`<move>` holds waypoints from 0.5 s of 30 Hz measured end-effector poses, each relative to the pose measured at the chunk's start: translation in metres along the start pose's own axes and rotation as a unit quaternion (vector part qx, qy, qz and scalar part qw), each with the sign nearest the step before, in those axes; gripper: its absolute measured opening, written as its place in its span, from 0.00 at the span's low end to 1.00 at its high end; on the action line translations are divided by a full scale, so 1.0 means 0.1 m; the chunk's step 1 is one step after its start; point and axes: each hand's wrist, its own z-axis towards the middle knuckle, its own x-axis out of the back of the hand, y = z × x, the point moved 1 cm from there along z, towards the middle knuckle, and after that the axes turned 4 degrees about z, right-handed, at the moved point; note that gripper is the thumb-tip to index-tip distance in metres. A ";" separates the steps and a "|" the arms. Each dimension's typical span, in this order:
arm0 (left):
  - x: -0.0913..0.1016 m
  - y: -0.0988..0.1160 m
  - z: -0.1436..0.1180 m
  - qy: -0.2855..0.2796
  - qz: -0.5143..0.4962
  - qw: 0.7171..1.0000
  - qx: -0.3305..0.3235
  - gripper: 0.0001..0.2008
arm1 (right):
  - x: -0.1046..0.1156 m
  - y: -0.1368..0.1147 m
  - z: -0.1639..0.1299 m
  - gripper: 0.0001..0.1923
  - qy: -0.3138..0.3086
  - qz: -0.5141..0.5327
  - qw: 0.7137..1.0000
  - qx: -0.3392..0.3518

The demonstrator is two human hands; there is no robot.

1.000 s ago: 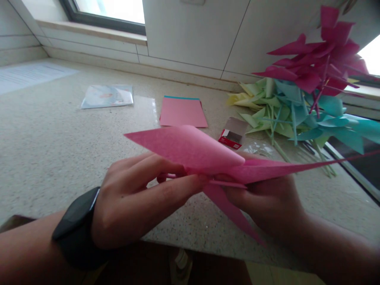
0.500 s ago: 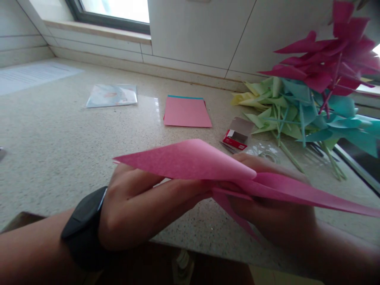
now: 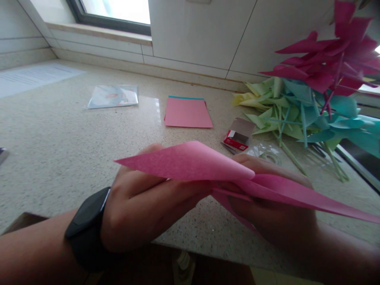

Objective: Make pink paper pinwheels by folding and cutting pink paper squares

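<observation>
Between my two hands is a pink paper pinwheel (image 3: 190, 162), its curled blades spreading to the left and right. My left hand (image 3: 133, 202), with a black band on the wrist, is closed with its fingers gripping the paper near the middle. My right hand (image 3: 273, 213) wraps round the pinwheel from the other side; a long blade (image 3: 285, 190) lies over its fingers. Most fingertips are hidden behind the paper. Both hands are above the front edge of the speckled counter (image 3: 74, 146).
A stack of pink paper squares (image 3: 188, 113) lies ahead, with a flat sleeve (image 3: 113, 96) to its left. A small red box (image 3: 237, 136) and a roll of clear tape (image 3: 270, 157) lie at right. Finished pinwheels in magenta (image 3: 326, 59), teal (image 3: 341, 126) and green (image 3: 285, 128) stand behind them.
Almost nothing differs. My left hand has shifted slightly, with more of its back knuckles showing above the paper, and the pinwheel stays in both hands.
</observation>
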 end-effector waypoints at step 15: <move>0.02 -0.01 -0.06 0.052 0.147 0.983 -0.091 0.08 | -0.06 -0.07 -0.01 0.10 0.045 -0.021 0.999 -0.021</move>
